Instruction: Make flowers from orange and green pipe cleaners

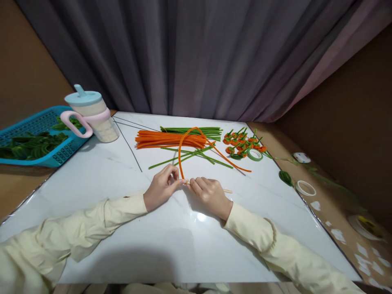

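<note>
Near the middle of the white tabletop, my right hand is closed around a thin wooden stick, whose far end sticks out to the right. My left hand pinches at the stick's left end, where an orange pipe cleaner meets it. From there the pipe cleaner arches up and bends down to the right. Beyond it lie a bundle of orange pipe cleaners and a bundle of green pipe cleaners. Several loose green pipe cleaners cross each other in front of them.
Small orange balls with green stems sit at the back right beside a roll of green tape. A cup with a pink handle and a blue basket of green pieces stand left. A white tape roll lies on the right.
</note>
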The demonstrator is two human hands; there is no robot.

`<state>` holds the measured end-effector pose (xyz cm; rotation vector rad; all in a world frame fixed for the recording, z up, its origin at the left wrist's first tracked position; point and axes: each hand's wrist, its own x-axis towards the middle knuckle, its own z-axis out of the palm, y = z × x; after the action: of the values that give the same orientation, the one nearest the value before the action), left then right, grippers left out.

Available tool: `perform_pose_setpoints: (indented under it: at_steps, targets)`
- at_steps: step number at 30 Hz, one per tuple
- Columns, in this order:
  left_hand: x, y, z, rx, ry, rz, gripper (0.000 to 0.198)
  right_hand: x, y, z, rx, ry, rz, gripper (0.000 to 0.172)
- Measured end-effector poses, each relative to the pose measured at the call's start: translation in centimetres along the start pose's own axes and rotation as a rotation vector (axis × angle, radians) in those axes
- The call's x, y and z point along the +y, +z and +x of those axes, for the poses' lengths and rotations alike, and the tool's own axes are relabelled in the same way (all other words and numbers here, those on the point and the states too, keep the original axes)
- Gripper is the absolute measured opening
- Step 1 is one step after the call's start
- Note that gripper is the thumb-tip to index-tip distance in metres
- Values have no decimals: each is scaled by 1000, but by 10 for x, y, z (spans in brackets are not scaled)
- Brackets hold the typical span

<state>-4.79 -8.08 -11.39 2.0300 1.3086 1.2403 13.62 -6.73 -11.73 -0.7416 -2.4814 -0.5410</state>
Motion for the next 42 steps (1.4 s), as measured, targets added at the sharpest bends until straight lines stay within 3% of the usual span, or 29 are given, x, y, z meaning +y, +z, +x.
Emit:
perform_pose_setpoints:
  at_steps: [5, 8, 11, 15, 21, 28, 42]
  targets:
    - [-1, -3, -2, 31, 270, 131, 5, -1, -3, 0, -13, -47, -43, 23]
    - [-3, -5, 0, 65, 417, 198, 10, -1, -5, 1, -7, -54, -43, 23]
    - [-8, -8, 1, 4, 566, 258, 11, -2, -6, 2, 22, -46, -26, 25]
    - [-12, -9, 1, -15, 665, 270, 20, -5, -5, 4, 57, 4, 29, 32]
    - [-6, -7, 2, -7, 663, 255, 24, -4, -3, 1, 43, 103, 92, 36]
    - [-4, -7, 0, -40, 613, 192, 26, 1, -7, 1, 29, 3, 41, 31]
    - [-1, -7, 2, -2, 675, 237, 24, 0, -16, 7, 92, -112, -86, 22]
